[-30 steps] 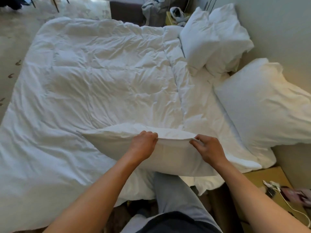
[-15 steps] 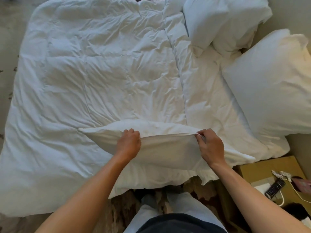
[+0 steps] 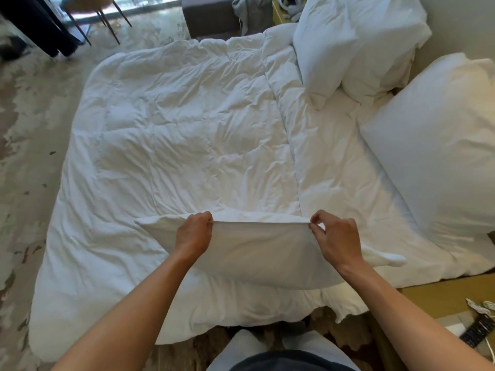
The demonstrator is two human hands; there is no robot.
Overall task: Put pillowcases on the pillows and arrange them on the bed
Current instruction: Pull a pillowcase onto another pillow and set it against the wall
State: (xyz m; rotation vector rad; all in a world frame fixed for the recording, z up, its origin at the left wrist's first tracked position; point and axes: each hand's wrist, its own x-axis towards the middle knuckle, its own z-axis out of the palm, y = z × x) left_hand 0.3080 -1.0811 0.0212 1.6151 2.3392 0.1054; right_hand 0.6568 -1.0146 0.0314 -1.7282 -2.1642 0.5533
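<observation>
Left hand (image 3: 193, 232) and right hand (image 3: 338, 235) each pinch the pillowcase (image 3: 257, 253) hem, stretched crosswise at the bed's (image 3: 174, 135) near edge; pillow stack (image 3: 356, 41) lies far right.

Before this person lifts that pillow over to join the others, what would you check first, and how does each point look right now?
1. Left hand grips the pillowcase edge: ok.
2. Right hand pinches the same edge: ok.
3. Edge between the hands is stretched straight: ok.
4. Pillow fully inside the case: cannot tell; the opening faces away.
5. Room at the headboard: not ok; the big pillow and the pile of pillows already fill that side.
6. Duvet smooth under the landing spot: not ok; it is wrinkled.
</observation>
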